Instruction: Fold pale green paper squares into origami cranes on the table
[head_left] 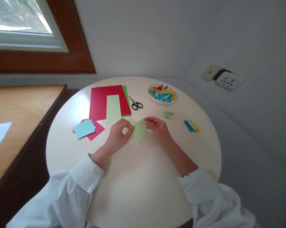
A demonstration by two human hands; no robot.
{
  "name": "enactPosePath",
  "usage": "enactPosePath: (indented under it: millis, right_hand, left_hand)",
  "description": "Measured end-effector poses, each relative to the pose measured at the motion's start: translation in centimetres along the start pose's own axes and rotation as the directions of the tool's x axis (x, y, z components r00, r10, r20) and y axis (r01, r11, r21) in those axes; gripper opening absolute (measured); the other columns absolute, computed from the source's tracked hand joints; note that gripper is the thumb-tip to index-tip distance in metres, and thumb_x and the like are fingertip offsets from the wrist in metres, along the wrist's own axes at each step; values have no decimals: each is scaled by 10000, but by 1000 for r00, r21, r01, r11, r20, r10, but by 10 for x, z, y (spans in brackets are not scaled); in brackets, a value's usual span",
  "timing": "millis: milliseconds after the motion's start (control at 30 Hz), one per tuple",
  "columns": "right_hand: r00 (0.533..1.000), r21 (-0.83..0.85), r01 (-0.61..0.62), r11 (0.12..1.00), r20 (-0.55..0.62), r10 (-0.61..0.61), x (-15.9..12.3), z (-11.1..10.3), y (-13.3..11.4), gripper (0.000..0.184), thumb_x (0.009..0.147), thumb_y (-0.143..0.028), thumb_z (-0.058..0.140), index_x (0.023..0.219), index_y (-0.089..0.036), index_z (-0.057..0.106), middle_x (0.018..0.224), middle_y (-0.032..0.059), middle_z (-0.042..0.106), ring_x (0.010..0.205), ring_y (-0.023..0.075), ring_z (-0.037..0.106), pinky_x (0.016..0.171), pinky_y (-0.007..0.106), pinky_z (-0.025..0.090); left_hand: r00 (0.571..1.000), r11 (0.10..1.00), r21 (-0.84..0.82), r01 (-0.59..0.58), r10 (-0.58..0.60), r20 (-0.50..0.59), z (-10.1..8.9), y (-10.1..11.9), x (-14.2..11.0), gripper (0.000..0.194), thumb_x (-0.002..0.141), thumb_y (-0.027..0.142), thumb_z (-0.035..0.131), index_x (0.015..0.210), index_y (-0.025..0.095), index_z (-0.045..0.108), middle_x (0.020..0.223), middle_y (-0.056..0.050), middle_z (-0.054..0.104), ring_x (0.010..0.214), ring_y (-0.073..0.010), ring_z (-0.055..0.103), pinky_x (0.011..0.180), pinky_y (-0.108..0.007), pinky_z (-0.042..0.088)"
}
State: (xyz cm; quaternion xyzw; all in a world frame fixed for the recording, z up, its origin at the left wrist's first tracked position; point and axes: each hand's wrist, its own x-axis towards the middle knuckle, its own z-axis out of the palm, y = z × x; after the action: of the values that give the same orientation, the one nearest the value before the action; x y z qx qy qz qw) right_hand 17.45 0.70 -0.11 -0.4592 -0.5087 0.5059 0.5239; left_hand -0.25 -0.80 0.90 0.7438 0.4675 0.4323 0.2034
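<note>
A small light green sheet of paper (139,131) is held between my two hands above the middle of the round table. My left hand (120,133) pinches its left corner between thumb and fingers. At its upper right corner, my right hand (157,127) grips the paper with the fingertips. Just beyond the hands, a longer pale green strip of paper (113,107) lies on a large red sheet (98,100). Scissors (136,104) with black handles rest to the right of these sheets.
The round white table (138,183) carries a white dish (157,102) of colourful folded paper pieces at the back right. Nearby sit a small light green folded-paper heap (168,114) and blue and yellow paper pieces (191,126). Light blue squares (84,129) lie over red ones at left.
</note>
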Motion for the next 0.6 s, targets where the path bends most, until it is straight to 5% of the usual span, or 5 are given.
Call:
enactPosePath:
  millis: [400,600]
  right_hand:
    - [995,17,2,1000,95,-4,-3,3,-2,382,603,-351,733,932,-180,635,735,4,676,667,126,611,655,273,476]
    - [990,62,-41,997,141,32,-7,2,-5,498,594,-315,746,1065,-198,632,765,-3,687,669,122,618,630,257,482]
  left_hand:
    - [946,940,145,-310,290,142,-2,-1,-3,100,825,199,505,751,169,565,978,-111,582,899,-190,584,778,-344,492]
    - [963,986,-1,-167,163,216,-7,11,-6,182,842,299,487,717,187,557,1104,-119,579,935,-196,596,801,-350,489]
